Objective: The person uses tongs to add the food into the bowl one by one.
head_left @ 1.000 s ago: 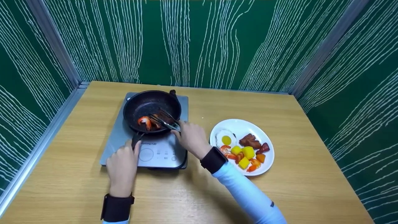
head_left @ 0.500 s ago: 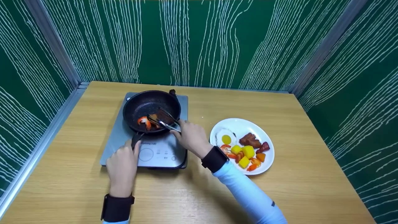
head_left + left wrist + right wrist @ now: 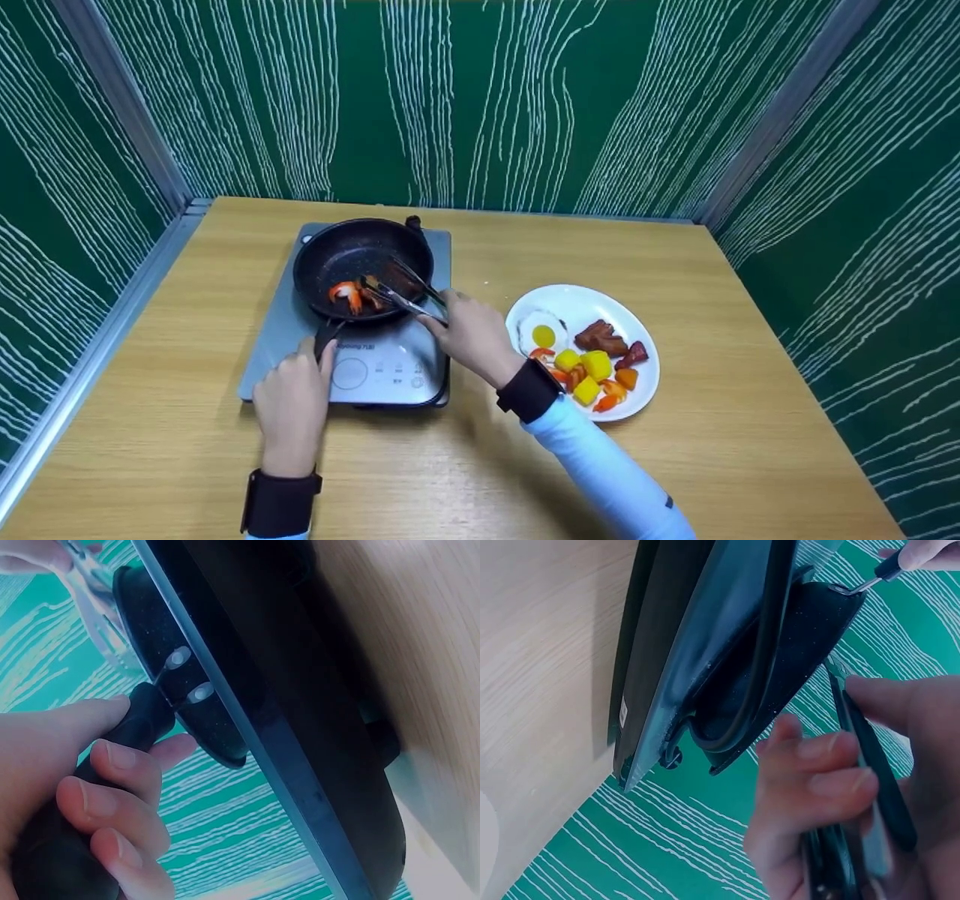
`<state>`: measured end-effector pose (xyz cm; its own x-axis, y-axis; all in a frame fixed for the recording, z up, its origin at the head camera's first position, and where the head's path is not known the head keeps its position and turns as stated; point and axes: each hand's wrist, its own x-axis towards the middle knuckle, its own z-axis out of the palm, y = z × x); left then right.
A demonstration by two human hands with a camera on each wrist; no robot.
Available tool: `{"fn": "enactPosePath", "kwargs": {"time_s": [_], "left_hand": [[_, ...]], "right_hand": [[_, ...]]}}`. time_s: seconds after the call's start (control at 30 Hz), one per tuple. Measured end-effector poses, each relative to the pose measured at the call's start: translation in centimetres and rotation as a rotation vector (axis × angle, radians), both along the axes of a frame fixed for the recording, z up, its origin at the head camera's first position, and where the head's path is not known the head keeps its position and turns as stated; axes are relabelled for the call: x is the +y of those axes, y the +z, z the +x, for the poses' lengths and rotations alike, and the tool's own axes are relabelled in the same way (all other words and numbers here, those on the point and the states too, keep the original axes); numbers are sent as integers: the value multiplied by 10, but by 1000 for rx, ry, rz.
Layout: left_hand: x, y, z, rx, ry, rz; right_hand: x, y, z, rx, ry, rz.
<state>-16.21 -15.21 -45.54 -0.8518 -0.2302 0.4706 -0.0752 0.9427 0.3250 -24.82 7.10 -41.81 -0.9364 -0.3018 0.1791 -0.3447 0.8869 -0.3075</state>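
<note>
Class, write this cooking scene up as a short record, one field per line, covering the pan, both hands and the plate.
Pan: dark, on the cooker, orange shrimp inside
Left hand: grips the pan handle
Right hand: holds tongs, ends inside the pan
Tongs' contact with shrimp: cannot tell
Plate: white, on the table right of the cooker
Plate contents: fried egg, yellow cubes, brown pieces, others

pan (image 3: 352, 256): speckled coating | tongs (image 3: 406, 303): shiny metal | plate (image 3: 570, 301): smooth, glossy | table (image 3: 750, 450): wood-grained | sleeve (image 3: 611, 471): cloth
</note>
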Motion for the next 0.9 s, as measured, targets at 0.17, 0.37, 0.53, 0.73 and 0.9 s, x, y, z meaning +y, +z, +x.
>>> {"fn": "enactPosePath", "kwargs": {"time_s": [0.17,0.37,0.53,0.73,0.9], "left_hand": [[1,-1,1,14,2,2],[1,0,2,11,-5,5],[0,1,1,-8,-12,4],[-1,2,1,-2,1,0],[0,2,2,2,-2,2]], "right_hand": [[14,2,10,12,-16,-72],[41,-4,28,21,-64,-143],[72,-7,43,36,-136,-148],[107,-20,51,56,-228,-94],[134,-34,57,29,-311,-47]]}}
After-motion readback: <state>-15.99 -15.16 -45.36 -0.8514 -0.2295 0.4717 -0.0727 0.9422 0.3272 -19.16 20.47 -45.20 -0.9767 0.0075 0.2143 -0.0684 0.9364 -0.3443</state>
